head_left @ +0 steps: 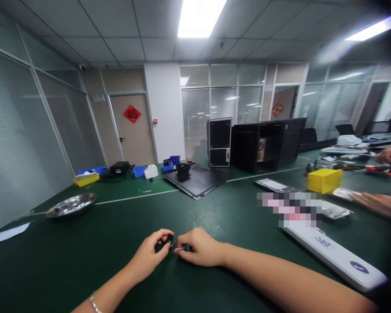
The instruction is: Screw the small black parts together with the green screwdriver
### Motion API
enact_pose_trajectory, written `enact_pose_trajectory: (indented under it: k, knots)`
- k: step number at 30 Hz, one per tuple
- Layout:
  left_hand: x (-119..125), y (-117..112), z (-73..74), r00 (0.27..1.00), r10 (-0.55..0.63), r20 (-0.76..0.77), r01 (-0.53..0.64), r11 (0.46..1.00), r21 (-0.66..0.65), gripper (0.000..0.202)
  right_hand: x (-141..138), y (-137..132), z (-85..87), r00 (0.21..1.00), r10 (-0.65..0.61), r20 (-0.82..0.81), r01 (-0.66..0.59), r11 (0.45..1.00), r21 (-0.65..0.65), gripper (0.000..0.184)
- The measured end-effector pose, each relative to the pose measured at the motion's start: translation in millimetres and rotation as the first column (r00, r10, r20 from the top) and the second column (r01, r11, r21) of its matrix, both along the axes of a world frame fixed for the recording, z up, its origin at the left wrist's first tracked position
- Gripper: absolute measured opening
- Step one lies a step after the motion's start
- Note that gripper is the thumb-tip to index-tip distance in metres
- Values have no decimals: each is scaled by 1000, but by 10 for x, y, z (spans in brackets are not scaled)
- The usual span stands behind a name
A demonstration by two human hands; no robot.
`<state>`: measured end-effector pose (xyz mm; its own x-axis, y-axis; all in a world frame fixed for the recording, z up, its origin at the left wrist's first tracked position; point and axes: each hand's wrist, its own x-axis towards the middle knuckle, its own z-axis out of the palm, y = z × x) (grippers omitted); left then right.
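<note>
My left hand (151, 252) is low in the middle of the head view, its thumb and fingers pinched on a small black part (170, 239). The kind of part is too small to tell. Just to the right, my right hand (200, 248) is closed round a small screwdriver (187, 248) with a dark handle and a thin pale shaft. The shaft points left toward the black part; whether the two touch I cannot tell. Both hands are close above the green table top (130, 228). My right palm hides the rest of the tool.
A steel dish (72, 206) with small pieces stands left. Ahead lies a black panel (207, 178) bearing a black component (183, 171). Behind are computer cases (256, 145). A white power strip (335, 256), drives and a yellow bin (325, 180) lie right, by another person's hands (379, 204).
</note>
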<state>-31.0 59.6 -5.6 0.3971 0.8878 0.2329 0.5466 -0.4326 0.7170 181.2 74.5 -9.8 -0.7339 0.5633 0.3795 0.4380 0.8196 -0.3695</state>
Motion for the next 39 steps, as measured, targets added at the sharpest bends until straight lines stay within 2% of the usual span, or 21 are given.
enact_pose_trajectory:
  k: [14, 17, 20, 25, 31, 35, 39]
  knots:
    - [-17, 18, -55, 1000, -10, 8, 9, 1000, 27, 28, 4, 5, 8, 999, -11, 43, 10, 1000, 13, 15]
    - [-18, 15, -63, 998, 4, 69, -6, 1000, 29, 31, 9, 0, 11, 1000, -16, 21, 16, 1000, 6, 15]
    - [-16, 15, -66, 990, -11, 138, 7, 1000, 23, 25, 11, 4, 14, 999, -25, -41, 25, 1000, 16, 20]
    - [-19, 25, -60, 989, 0, 147, -4, 1000, 26, 22, 2, 31, 9, 995, -48, -92, 53, 997, 47, 26]
    - [-54, 51, -79, 971, 76, 226, -92, 994, 62, 26, -4, 21, 6, 993, -70, -100, 73, 997, 35, 20]
    - [-53, 81, -99, 930, 121, 346, -130, 992, 3, 29, 12, 51, -17, 985, -137, -107, 135, 991, -22, 22]
    - [-44, 91, -103, 919, 105, 379, -94, 994, -47, 26, 24, 74, -41, 981, -155, -116, 148, 987, -69, 26]
